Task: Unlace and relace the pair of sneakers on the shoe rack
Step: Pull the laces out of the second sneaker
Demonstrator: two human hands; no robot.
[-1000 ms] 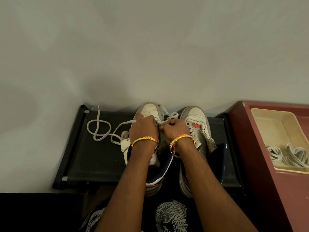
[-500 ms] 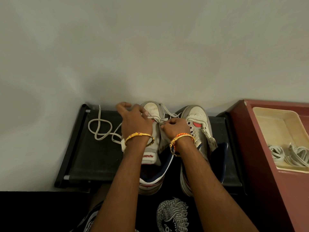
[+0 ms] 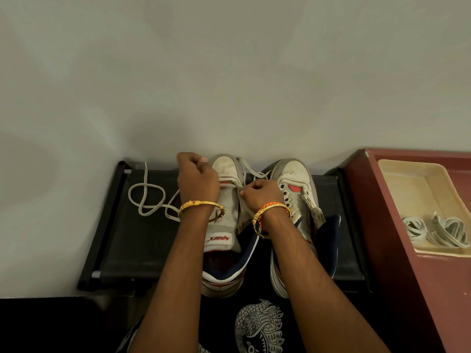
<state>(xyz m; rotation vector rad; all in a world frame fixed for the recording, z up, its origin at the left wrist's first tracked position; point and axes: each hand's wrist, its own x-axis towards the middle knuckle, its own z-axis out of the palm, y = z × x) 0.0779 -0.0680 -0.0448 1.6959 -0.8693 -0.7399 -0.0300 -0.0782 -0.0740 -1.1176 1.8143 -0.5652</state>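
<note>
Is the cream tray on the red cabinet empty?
No, the cream tray holds loose pale laces bunched at its near end.

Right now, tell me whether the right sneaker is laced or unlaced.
Unlaced. The right sneaker shows bare eyelets with no lace through them, and its tongue lies flopped aside.

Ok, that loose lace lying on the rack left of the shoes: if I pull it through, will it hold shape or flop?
Probably flop: the lace lies in slack loops on the shoe rack, so it looks limp. It seems flat and thin, so likely light and apt to snag on itself where the loops cross. The left hand is closed near it; the grip itself is hidden.
</note>
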